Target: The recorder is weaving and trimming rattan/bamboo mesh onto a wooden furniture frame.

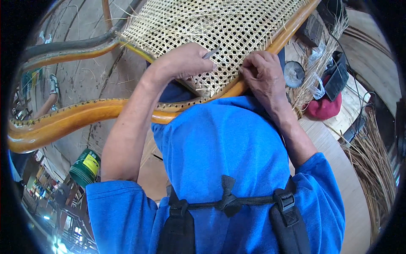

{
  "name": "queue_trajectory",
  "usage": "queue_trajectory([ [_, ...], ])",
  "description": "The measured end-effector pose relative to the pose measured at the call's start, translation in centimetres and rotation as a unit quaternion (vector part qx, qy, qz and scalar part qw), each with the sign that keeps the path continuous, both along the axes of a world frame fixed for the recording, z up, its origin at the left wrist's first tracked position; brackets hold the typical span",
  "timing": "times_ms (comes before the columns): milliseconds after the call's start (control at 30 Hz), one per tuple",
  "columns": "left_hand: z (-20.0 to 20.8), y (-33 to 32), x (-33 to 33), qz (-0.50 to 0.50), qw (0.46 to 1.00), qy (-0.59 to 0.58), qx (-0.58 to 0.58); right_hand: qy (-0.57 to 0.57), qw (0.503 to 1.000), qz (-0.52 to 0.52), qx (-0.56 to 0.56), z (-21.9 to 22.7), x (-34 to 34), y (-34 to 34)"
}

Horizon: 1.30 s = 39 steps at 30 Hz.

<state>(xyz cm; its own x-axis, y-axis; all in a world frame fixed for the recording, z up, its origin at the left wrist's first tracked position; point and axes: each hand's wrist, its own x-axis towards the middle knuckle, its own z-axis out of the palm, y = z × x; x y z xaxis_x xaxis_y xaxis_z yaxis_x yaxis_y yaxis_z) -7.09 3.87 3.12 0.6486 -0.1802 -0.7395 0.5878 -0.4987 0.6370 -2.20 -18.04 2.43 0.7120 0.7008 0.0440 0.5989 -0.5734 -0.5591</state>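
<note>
A woven cane panel [237,25] with small open holes stretches across a glossy orange-brown wooden frame [292,28] in front of me. My left hand [188,60] is closed round a pointed metal tool [211,53], whose tip lies over the weave; its handle is hidden in the fist. At the near right edge of the panel, my right hand [264,76] has its fingers bent and pinched together against the frame. What they grip there is too small or hidden to make out. Loose strand ends stick out near the panel's near corner and left edge.
Curved wooden arms [97,111] of the frame reach left, edged with small holes. To the right are a round tin [294,74], a red cloth item [325,106], a black case [337,78] and long cane strands [374,165]. A green bucket [86,167] stands at lower left.
</note>
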Motion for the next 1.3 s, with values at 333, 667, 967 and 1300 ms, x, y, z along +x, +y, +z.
queue_trajectory([
  [333, -0.6, 0.6, -0.5, 0.045, 0.996, 0.035, -0.067, 0.096, 0.992, 0.080, 0.007, -0.2, 2.4, -1.0],
  [667, 0.2, 0.6, -0.3, 0.021, 0.999, 0.034, -0.037, -0.003, 1.000, 0.006, -0.016, -0.1, -0.9, 0.0],
  [967, 7.0, -0.6, 0.7, 0.312, 0.914, -0.257, -0.043, 0.255, 0.940, -0.118, 0.193, 3.5, -0.7, -3.7],
  [1300, -0.3, -5.6, 2.1, 0.088, 0.966, -0.230, -0.075, 0.374, 0.922, -0.102, 0.004, 2.8, 0.1, -6.0],
])
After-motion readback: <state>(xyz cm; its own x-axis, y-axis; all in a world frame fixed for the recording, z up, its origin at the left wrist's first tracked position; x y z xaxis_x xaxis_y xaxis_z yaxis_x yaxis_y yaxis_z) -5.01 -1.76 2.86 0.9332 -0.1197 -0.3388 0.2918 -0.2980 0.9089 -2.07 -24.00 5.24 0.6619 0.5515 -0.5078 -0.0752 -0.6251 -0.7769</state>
